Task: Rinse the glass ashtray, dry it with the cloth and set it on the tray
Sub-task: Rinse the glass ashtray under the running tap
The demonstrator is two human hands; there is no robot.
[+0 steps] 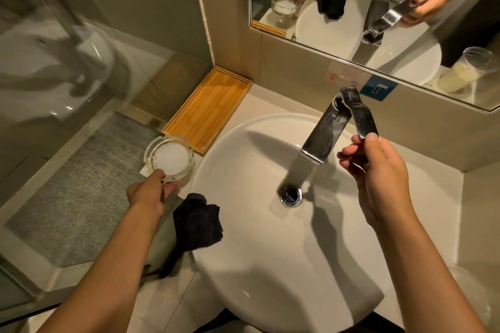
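Ashtray (170, 160) sits beside the tray (208, 111), left hand (148, 194) pinching its rim, right hand (378, 170) gripping the tap lever (359, 113).

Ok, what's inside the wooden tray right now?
Nothing shows inside the wooden tray; its slatted floor is bare. The glass ashtray, gripped by the left hand, hides its nearest corner.

Beige counter (270, 100) carries white basin (243, 265); wooden tray (208, 108) at back-left corner; glass ashtray (169, 159) just before it; black cloth (197, 224) over basin's rim.
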